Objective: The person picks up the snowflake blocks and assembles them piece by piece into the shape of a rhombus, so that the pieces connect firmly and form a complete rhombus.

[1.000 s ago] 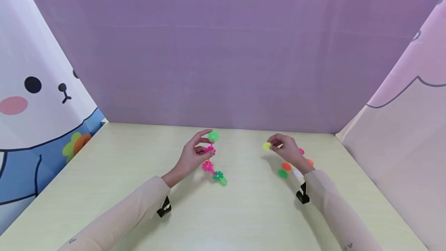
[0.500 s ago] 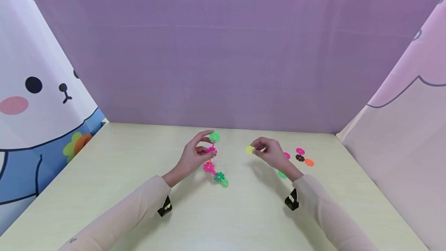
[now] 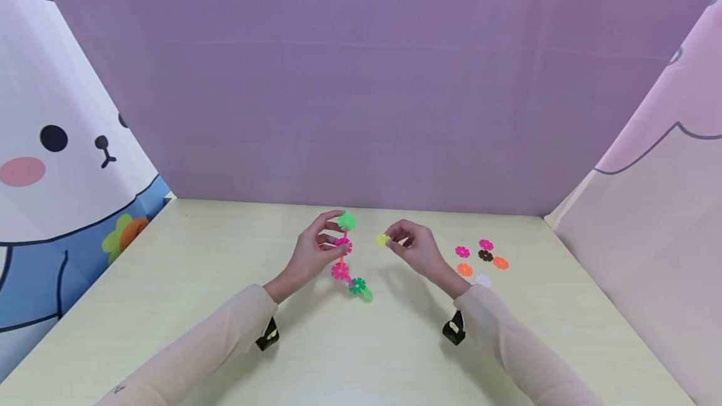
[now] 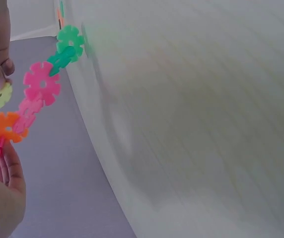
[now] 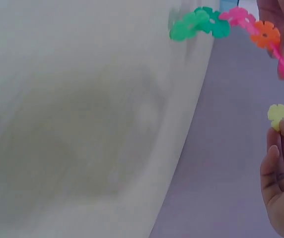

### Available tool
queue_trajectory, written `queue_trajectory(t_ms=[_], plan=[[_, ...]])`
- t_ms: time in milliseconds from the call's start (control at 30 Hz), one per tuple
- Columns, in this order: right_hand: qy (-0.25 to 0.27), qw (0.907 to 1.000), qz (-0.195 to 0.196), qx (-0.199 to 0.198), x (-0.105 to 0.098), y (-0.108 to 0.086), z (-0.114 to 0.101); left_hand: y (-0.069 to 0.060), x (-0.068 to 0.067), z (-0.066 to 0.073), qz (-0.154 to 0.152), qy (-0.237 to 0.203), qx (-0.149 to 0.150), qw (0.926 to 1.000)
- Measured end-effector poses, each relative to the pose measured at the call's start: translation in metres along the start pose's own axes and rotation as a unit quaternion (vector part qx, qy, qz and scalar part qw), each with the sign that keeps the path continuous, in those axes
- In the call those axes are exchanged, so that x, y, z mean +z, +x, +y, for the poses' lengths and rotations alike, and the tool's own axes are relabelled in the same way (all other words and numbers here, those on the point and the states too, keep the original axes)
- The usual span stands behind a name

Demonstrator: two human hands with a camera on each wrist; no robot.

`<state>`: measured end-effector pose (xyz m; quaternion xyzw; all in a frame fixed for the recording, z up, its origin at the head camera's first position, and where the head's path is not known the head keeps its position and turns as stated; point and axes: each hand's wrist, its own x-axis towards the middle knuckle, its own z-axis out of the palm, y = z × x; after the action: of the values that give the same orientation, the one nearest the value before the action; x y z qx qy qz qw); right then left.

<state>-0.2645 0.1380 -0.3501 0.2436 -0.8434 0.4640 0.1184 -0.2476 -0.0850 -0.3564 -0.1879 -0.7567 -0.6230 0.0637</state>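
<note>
My left hand (image 3: 313, 247) pinches a chain of interlocking flower-shaped plastic discs (image 3: 340, 270) near its upper part. Pink, orange and green discs slot into one another, and a light green disc (image 3: 346, 222) tops the chain. Its lower end, a green disc (image 4: 70, 39), hangs close to the table; whether it touches I cannot tell. To the right, my right hand (image 3: 416, 248) holds a single yellow flower disc (image 3: 383, 240) between thumb and fingers. In the right wrist view the yellow disc (image 5: 279, 115) is apart from the chain (image 5: 239, 18).
Loose flower discs lie on the pale wooden table (image 3: 395, 356) beyond my right wrist: pink (image 3: 462, 252), dark brown (image 3: 486, 255), orange (image 3: 501, 263) and white (image 3: 482, 280). A purple panel (image 3: 361, 80) rises along the table's back edge.
My right hand has moved left with the yellow disc, bringing it nearer the chain and uncovering the loose discs. My left hand and the chain have barely shifted.
</note>
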Motion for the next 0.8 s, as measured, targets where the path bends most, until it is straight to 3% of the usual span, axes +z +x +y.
queue_trajectory(t_ms=[233,800], plan=[[0.009,0.9990,0.037,-0.023,0.020,0.007,0.015,-0.001,0.001,0.000,0.000,0.012,0.007,0.9999],[0.008,0.9935,0.087,-0.074,0.041,0.009,0.003,-0.002,0.005,0.002,0.014,0.034,0.012,0.9993]])
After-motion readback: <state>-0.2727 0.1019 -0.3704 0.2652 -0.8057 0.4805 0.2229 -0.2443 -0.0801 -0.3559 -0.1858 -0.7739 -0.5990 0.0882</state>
